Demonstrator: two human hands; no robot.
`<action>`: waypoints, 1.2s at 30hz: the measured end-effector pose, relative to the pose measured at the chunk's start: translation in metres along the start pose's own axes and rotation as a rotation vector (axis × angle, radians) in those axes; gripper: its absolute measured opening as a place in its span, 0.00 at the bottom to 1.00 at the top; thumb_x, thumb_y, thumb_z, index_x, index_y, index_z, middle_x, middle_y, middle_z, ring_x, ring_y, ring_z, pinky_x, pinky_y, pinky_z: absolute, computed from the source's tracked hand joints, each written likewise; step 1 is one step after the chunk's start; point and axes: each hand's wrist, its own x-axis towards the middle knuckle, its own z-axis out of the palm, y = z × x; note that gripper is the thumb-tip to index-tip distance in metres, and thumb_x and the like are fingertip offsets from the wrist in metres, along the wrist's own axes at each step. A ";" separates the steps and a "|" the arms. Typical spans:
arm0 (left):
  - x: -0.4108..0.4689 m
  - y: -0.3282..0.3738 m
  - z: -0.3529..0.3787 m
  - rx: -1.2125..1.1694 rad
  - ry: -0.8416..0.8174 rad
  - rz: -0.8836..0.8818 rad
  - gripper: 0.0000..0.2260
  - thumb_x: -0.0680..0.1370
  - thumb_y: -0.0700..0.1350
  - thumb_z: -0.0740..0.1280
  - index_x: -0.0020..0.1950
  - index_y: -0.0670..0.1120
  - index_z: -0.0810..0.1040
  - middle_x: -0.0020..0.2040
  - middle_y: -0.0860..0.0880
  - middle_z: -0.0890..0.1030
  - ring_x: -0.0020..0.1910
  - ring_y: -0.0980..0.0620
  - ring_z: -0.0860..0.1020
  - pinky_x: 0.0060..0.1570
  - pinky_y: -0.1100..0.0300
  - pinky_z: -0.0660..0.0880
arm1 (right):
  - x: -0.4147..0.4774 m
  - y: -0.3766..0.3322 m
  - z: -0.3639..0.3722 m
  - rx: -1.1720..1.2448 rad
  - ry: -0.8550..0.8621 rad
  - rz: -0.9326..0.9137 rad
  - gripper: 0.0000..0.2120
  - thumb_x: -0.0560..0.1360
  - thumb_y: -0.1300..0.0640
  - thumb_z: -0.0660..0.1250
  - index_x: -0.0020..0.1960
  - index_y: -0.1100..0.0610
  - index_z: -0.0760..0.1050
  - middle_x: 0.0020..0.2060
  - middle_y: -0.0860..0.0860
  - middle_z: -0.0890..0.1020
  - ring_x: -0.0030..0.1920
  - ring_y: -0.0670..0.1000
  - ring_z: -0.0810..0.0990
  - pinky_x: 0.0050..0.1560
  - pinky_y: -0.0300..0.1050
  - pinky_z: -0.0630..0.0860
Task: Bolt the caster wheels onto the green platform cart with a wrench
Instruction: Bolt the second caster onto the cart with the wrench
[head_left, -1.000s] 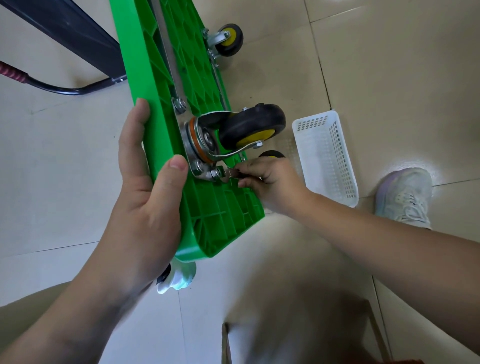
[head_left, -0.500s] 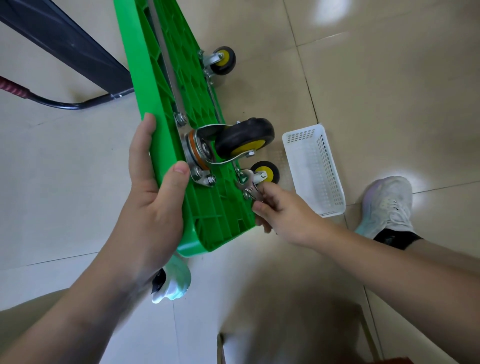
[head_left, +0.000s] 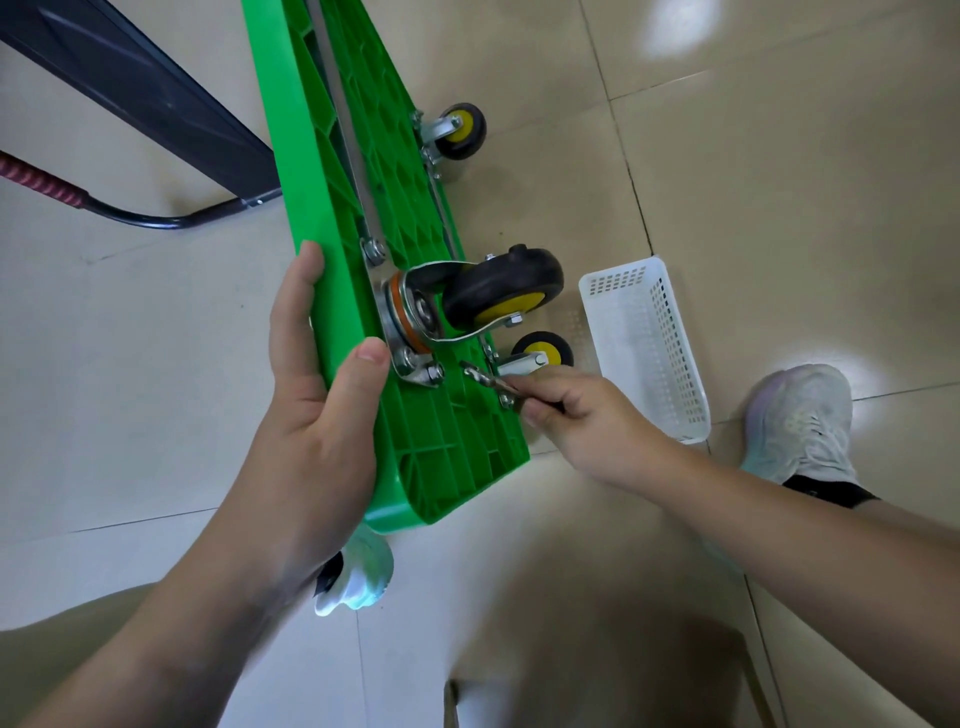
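Okay: left hand (head_left: 306, 415) grips cart (head_left: 431, 441); right hand (head_left: 587, 421) pinches wrench (head_left: 485, 378) (beside caster (head_left: 504, 288)).

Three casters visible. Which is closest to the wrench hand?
The half-hidden caster just beyond the right hand holding the wrench, beside the white basket; the big caster and far caster sit farther off.

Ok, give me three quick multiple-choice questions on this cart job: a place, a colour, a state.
1. Relative to the green platform cart, the white basket is: A on top of it; B on the floor to its right; C under it.
2. The caster wheels have hubs that are: A red; B yellow; C blue.
3. The wrench is: A in the basket; B on the floor; C held by the right hand.
B, it rests beside the cart; B, yellow centres show; C, the hand pinches its handle.
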 end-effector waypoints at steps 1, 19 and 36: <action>0.000 0.000 0.000 -0.003 -0.005 -0.001 0.29 0.79 0.51 0.59 0.74 0.76 0.56 0.75 0.61 0.74 0.70 0.48 0.78 0.67 0.37 0.75 | 0.003 0.002 0.001 -0.011 0.002 -0.029 0.16 0.80 0.64 0.65 0.65 0.53 0.79 0.43 0.39 0.77 0.50 0.44 0.76 0.54 0.35 0.71; 0.002 -0.005 -0.003 -0.033 -0.017 0.014 0.30 0.81 0.47 0.58 0.78 0.71 0.55 0.76 0.62 0.72 0.73 0.47 0.75 0.69 0.33 0.72 | 0.061 0.015 0.015 -0.256 0.145 -0.481 0.16 0.77 0.60 0.62 0.59 0.65 0.81 0.52 0.59 0.84 0.53 0.60 0.83 0.56 0.56 0.80; 0.002 -0.004 -0.002 0.045 0.034 0.006 0.27 0.81 0.52 0.61 0.74 0.77 0.57 0.67 0.70 0.76 0.64 0.58 0.80 0.64 0.44 0.78 | -0.024 -0.059 0.019 0.189 0.006 0.313 0.08 0.74 0.57 0.75 0.53 0.52 0.85 0.39 0.47 0.86 0.39 0.44 0.83 0.47 0.43 0.80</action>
